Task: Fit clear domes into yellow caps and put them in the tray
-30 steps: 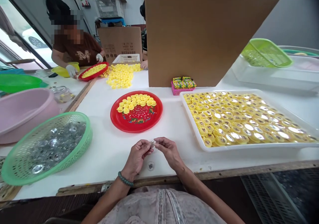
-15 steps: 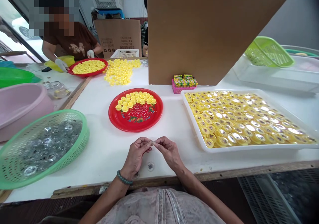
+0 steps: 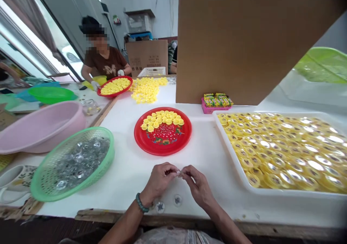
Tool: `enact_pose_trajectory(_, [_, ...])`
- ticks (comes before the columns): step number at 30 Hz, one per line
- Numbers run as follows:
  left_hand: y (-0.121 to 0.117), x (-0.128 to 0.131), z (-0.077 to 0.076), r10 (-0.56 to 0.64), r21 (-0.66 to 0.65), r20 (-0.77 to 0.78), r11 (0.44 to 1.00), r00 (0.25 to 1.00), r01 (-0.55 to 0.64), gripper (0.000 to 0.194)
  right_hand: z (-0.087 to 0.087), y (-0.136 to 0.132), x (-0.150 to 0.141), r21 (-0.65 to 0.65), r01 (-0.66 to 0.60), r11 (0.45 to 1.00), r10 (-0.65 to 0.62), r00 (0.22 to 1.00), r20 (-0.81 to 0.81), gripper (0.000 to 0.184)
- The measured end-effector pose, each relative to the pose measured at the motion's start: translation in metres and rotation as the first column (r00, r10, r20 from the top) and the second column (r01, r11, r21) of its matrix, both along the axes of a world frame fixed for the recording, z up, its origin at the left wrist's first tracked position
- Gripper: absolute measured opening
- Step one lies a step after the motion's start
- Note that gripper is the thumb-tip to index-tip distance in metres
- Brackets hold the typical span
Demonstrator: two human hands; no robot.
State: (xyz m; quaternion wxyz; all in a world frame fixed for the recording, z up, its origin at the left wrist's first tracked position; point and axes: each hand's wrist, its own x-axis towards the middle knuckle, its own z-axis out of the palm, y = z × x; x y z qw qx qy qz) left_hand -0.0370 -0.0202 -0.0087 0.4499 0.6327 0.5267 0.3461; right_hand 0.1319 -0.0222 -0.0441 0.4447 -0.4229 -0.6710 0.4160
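Observation:
My left hand [image 3: 162, 179] and my right hand [image 3: 197, 184] meet above the white table, fingertips pinched together. Between them is something small and pale, too small to make out. Just below, two clear round plastic pieces [image 3: 177, 200] with dark centres lie near the table edge. Beyond my hands sits a red plate [image 3: 165, 149] with small yellow cups [image 3: 162, 118] grouped along its far half. To the right is a white tray [image 3: 230, 161] full of yellow discs under shiny clear covers. A green mesh basket [image 3: 110, 153] of clear plastic pieces stands on the left.
A pink basket [image 3: 210, 110] of small packets stands before a large cardboard panel [image 3: 217, 45]. At the far left a co-worker [image 3: 107, 61] in white gloves holds a red tray of yellow pieces beside a yellow pile [image 3: 146, 90]. A pink basin [image 3: 43, 128] and mug [image 3: 13, 179] are left.
The view has swung left and tilted, shifting everything right and down in the picture. My hands stay pinched together. A second clear round piece now shows more fully by my left wrist.

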Motion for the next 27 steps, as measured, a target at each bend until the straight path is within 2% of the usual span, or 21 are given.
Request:
enact_pose_trajectory(4, [0.003, 0.008, -0.007, 0.058, -0.136, 0.101, 0.99, 0.993, -0.044, 0.008, -0.004, 0.002, 0.001, 0.05, 0.019, 0.999, -0.021, 1.0, 0.024, 0.017])
enact_pose_trajectory(9, [0.005, 0.019, -0.02, 0.237, -0.226, 0.299, 0.959, 0.924, -0.172, 0.008, -0.016, 0.001, 0.001, 0.19, 0.063, 0.98, -0.087, 0.989, 0.123, 0.03])
enact_pose_trajectory(15, [0.004, 0.023, -0.027, 0.217, -0.199, 0.241, 0.965, 0.946, -0.17, 0.011, -0.021, 0.003, 0.0, 0.267, 0.1, 0.959, -0.16, 0.964, 0.212, 0.026])
enact_pose_trajectory(19, [0.006, 0.027, -0.022, 0.181, -0.184, 0.204, 0.972, 0.962, -0.144, 0.009, -0.02, 0.005, 0.001, 0.286, 0.12, 0.951, -0.185, 0.959, 0.216, 0.022])
enact_pose_trajectory(22, [0.02, 0.021, -0.011, 0.083, -0.13, 0.08, 0.989, 0.993, -0.072, 0.011, -0.021, 0.006, 0.002, 0.3, 0.156, 0.941, -0.223, 0.952, 0.207, 0.02])
enact_pose_trajectory(24, [0.043, 0.006, -0.001, 0.115, 0.011, -0.135, 0.993, 0.984, -0.114, 0.013, -0.022, 0.007, 0.002, 0.32, 0.188, 0.929, -0.26, 0.944, 0.203, 0.02])
enact_pose_trajectory(25, [0.058, -0.004, 0.003, 0.191, 0.109, -0.261, 0.98, 0.946, -0.168, 0.014, -0.022, 0.007, 0.002, 0.327, 0.197, 0.924, -0.272, 0.94, 0.204, 0.02])
enact_pose_trajectory(26, [0.074, -0.015, 0.006, 0.3, 0.217, -0.382, 0.949, 0.874, -0.23, 0.016, -0.022, 0.007, 0.003, 0.329, 0.202, 0.923, -0.278, 0.938, 0.206, 0.02])
enact_pose_trajectory(27, [0.091, -0.027, 0.008, 0.42, 0.297, -0.5, 0.905, 0.758, -0.305, 0.017, -0.021, 0.007, 0.003, 0.326, 0.2, 0.924, -0.277, 0.938, 0.21, 0.02])
